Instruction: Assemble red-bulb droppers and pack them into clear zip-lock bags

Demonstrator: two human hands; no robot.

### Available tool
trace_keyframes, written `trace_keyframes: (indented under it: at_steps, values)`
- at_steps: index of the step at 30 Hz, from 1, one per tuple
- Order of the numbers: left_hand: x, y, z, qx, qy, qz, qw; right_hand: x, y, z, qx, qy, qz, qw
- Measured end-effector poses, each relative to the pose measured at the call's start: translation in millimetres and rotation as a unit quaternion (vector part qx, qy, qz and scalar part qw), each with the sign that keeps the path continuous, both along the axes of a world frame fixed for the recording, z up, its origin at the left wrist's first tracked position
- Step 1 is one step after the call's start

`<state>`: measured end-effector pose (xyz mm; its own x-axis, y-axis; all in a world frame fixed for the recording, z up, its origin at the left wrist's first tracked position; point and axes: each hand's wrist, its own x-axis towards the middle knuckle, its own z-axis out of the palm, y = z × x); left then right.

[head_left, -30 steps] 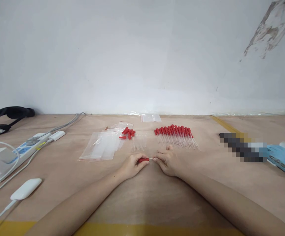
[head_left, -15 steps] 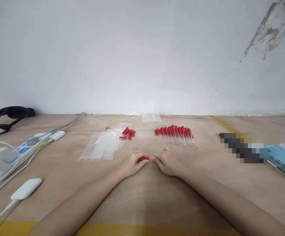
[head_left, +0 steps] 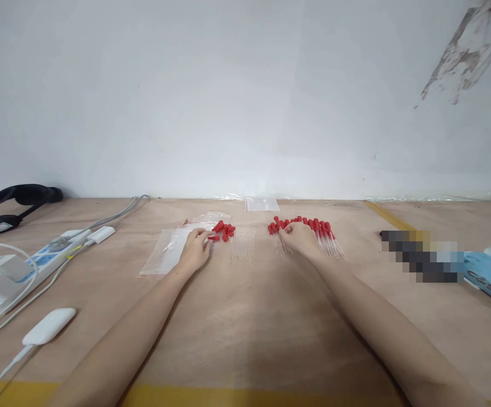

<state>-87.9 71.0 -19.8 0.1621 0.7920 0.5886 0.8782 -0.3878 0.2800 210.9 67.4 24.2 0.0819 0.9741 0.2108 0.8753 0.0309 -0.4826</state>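
My left hand [head_left: 196,250] is at the small pile of red rubber bulbs [head_left: 227,230], fingertips closed on the end of one red rubber bulb [head_left: 214,238] lying nearest to it. Beside that pile is a row of thin clear tubes [head_left: 242,246]. Over on the right, my right hand [head_left: 300,236] reaches into a row of droppers [head_left: 324,230], clear tubes with red bulbs on top. Its thumb and forefinger pinch a dropper near the row's left part; the hand hides the middle of the row.
Clear zip bags [head_left: 164,249] lie left of the bulbs, and a small bag [head_left: 262,204] lies by the wall. Further left are a power strip [head_left: 44,260] with cables, a white adapter [head_left: 49,326] and a black strap-like device [head_left: 20,203]. A blue packet [head_left: 489,277] lies far right.
My hands were together at the front around one dropper. They have parted: the left moved to the loose bulbs, the right brought the dropper to the row.
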Motion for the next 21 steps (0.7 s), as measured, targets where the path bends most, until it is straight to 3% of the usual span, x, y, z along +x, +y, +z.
trace_keyframes:
  at_steps: [4,8,13,16,21]
  values:
    - [-2,1,-6.7,-0.031,0.016,-0.011,0.999,-5,13,-10.2,0.008,-0.076,-0.058,0.995]
    - [0,1,-4.5,-0.061,0.020,-0.009,0.998,-7,15,-17.9,0.008,-0.094,-0.066,0.993]
    - [1,3,-3.4,-0.050,0.014,-0.022,0.998,-30,4,-16.6,0.036,-0.119,-0.001,0.992]
    - [1,3,-3.3,-0.054,0.012,-0.031,0.998,-53,0,-16.1,-0.006,-0.122,0.029,0.992]
    - [2,-1,-1.6,-0.056,0.015,-0.037,0.998,-75,5,-15.7,-0.072,-0.115,0.022,0.991]
